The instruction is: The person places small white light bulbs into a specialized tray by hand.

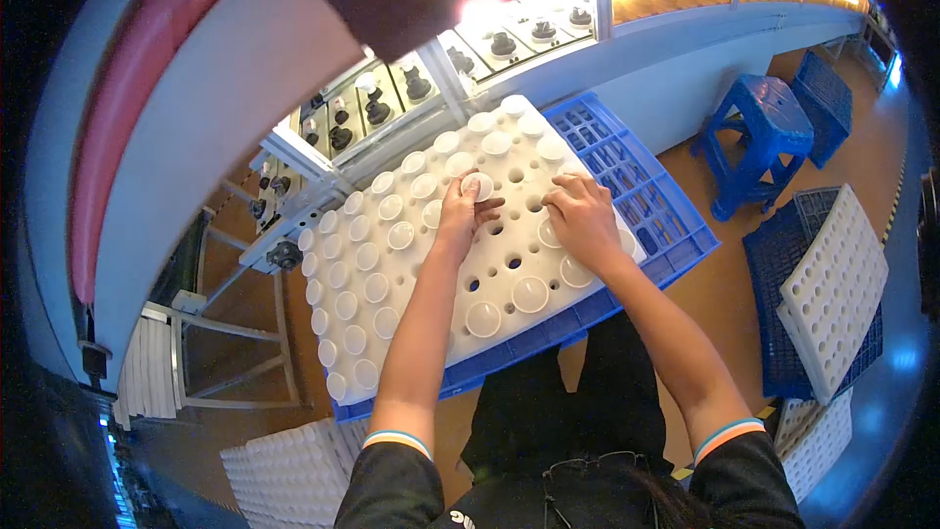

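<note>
A white foam tray (431,264) with rows of round holes lies before me on a blue plastic crate (676,235). Small translucent white cups (391,207) sit in many of its holes. Near the tray's middle, my left hand (466,214) is closed on one cup (478,186), thumb at its rim and other fingers below. My right hand (580,216) is over the tray's right part, fingers curled down and pressed together; whatever is between the fingertips is hidden. Another cup (549,232) sits just under that hand. Several bare holes (513,262) show between both arms.
A lit machine (490,49) with dark fixtures runs behind the tray. Blue stools (769,118) stand at the back right. More foam trays (837,284) lean on a dark crate at right; others (284,470) lie low on the left. A metal frame (235,333) stands left.
</note>
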